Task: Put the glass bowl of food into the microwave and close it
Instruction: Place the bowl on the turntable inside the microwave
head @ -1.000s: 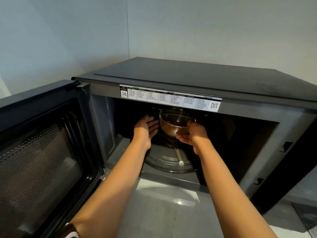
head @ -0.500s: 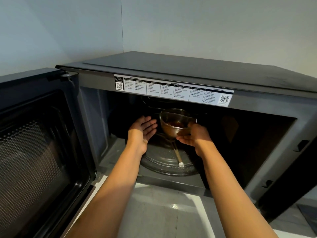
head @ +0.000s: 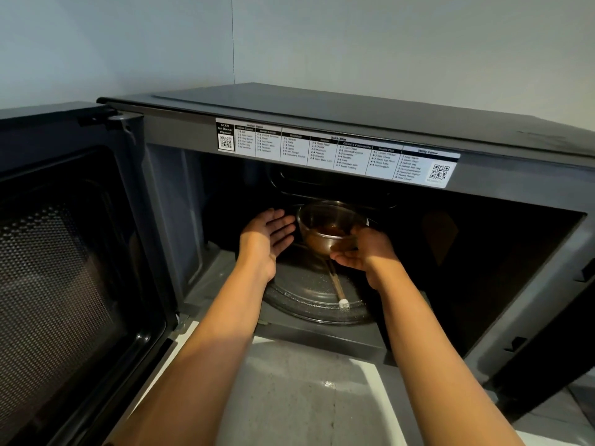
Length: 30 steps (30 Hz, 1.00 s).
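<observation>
The glass bowl with brown food is inside the open microwave, over the back of the glass turntable. I cannot tell whether it rests on the turntable. My right hand grips the bowl's right side, thumb near the rim and fingers under it. To the left of the bowl is my left hand, flat and open with its palm facing the bowl, a small gap away from it. The microwave door is swung wide open to the left.
A white label strip runs along the top of the opening. The cavity's left wall is close to my left forearm. A pale countertop lies in front of the microwave, and plain walls stand behind it.
My left hand has come off the bowl and drawn a little to the left, opening flat. My right hand stays on the bowl, which has barely moved.
</observation>
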Each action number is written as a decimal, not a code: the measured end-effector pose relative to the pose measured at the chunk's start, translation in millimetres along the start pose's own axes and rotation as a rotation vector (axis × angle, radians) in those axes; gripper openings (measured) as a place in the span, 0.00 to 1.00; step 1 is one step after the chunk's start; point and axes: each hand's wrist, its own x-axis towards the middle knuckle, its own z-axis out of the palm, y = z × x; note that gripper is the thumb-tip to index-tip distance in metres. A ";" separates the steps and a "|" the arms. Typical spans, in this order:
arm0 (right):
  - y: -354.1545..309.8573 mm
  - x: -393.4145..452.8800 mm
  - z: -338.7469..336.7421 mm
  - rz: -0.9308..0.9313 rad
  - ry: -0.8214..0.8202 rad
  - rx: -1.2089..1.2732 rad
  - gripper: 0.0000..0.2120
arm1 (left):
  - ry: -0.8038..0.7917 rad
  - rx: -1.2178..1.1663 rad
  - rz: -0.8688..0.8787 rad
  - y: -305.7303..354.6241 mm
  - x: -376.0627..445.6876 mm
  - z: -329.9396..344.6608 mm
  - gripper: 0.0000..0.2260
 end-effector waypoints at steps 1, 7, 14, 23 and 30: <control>0.3 -0.1 0.3 -0.003 0.001 -0.008 0.15 | 0.001 -0.002 0.004 -0.5 -0.1 -0.7 0.11; 0.5 0.9 1.6 -0.003 0.018 -0.015 0.15 | 0.011 -0.003 0.016 -1.5 -1.0 -1.3 0.11; 0.6 4.9 4.1 -0.047 0.024 -0.016 0.09 | 0.015 0.005 0.022 5.1 -3.8 4.0 0.13; 3.3 2.7 6.9 -0.098 0.021 0.005 0.09 | 0.012 0.060 0.014 6.8 -11.8 0.4 0.12; 8.7 3.5 1.9 -0.084 -0.019 -0.081 0.12 | 0.021 0.055 0.017 1.1 -13.6 -2.1 0.14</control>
